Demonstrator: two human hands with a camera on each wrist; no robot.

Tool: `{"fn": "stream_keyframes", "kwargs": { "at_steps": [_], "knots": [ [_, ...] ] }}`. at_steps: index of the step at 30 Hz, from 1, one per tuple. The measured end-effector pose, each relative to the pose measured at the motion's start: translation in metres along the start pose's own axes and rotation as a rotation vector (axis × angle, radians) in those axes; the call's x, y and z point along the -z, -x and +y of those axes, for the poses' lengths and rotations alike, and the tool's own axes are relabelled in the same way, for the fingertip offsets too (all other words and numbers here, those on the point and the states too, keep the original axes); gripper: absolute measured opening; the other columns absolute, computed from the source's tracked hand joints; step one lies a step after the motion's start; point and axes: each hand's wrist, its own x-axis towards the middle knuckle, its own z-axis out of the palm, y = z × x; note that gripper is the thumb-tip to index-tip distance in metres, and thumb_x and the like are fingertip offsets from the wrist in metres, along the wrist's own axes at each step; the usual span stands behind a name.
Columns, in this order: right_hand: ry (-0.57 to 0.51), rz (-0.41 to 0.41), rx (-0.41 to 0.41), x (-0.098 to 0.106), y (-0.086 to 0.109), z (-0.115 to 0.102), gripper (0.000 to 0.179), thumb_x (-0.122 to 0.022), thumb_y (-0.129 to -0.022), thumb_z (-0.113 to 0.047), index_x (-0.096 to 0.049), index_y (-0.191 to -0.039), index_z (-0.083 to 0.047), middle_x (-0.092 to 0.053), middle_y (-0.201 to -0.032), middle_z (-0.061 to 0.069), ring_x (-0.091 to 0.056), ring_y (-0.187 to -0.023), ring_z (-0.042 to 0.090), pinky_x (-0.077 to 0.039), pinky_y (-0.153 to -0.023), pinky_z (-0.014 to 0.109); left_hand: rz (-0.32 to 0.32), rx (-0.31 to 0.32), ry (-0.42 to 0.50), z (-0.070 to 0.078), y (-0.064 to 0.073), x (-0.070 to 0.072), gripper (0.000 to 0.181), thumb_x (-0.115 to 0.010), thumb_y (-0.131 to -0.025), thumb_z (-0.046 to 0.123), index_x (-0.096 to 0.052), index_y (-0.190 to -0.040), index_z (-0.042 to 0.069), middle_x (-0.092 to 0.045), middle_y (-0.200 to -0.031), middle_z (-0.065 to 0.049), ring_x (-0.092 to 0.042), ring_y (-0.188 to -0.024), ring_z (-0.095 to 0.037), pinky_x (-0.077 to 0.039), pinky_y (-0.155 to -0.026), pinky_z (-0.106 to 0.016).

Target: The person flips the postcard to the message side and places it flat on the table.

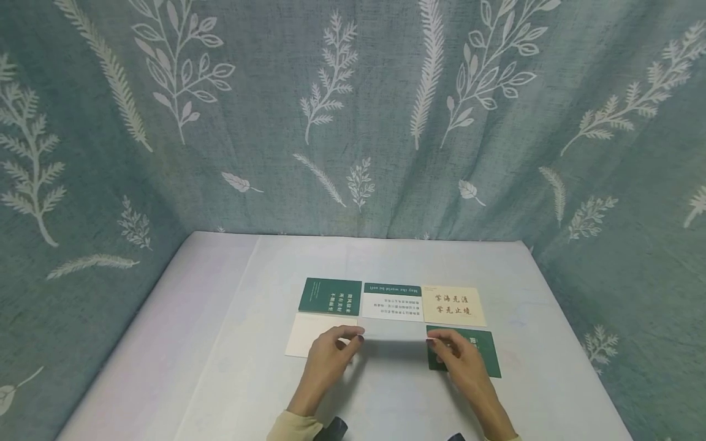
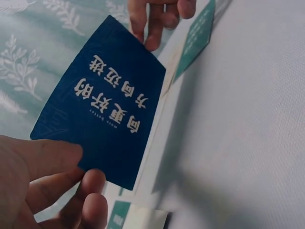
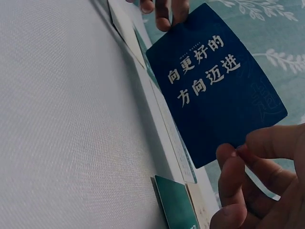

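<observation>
A dark blue card with white Chinese lettering is stretched upright between my two hands, just above the table. My left hand pinches one short end between thumb and fingers, and my right hand pinches the opposite end; the card bends slightly. In the head view it is seen nearly edge-on. Under the left hand lies a plain cream card, partly covered. A green card lies beneath the right hand, its lettering partly hidden.
Farther back, a row lies flat on the white table: a green card, a white card with a green band and a cream card with brown writing. Leaf-patterned green curtain hangs behind and along both sides.
</observation>
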Motion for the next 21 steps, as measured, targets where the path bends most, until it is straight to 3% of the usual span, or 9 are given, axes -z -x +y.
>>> {"fn": "stream_keyframes", "kwargs": {
  "at_steps": [7, 14, 21],
  "knots": [
    [-0.001, 0.006, 0.027, 0.0012, -0.0019, 0.0021, 0.022, -0.059, -0.102, -0.022, -0.073, -0.116, -0.013, -0.071, -0.120, 0.006, -0.065, -0.085, 0.016, -0.050, -0.073, 0.031, 0.000, -0.005, -0.013, -0.0020, -0.0004, 0.0012, 0.020, -0.069, -0.092, 0.017, -0.076, -0.111, 0.014, -0.072, -0.103, -0.001, -0.063, -0.072, -0.007, -0.051, -0.060, -0.026],
    [-0.009, 0.004, 0.024, 0.0012, -0.0029, 0.0044, 0.021, -0.060, -0.101, -0.019, -0.075, -0.114, -0.012, -0.073, -0.115, 0.004, -0.063, -0.084, 0.015, -0.049, -0.071, 0.029, -0.011, -0.013, -0.016, -0.0048, -0.0012, 0.0007, 0.019, -0.067, -0.094, 0.015, -0.076, -0.111, 0.016, -0.071, -0.099, 0.002, -0.063, -0.072, -0.007, -0.051, -0.060, -0.025],
    [-0.006, -0.006, 0.020, 0.0018, -0.0027, 0.0048, 0.021, -0.060, -0.101, -0.019, -0.075, -0.113, -0.010, -0.072, -0.119, 0.006, -0.063, -0.085, 0.015, -0.050, -0.073, 0.028, 0.004, -0.040, -0.037, -0.0053, 0.0007, 0.0014, 0.021, -0.066, -0.094, 0.013, -0.076, -0.112, 0.017, -0.070, -0.101, 0.003, -0.061, -0.081, -0.009, -0.051, -0.064, -0.026]
  ]
}}
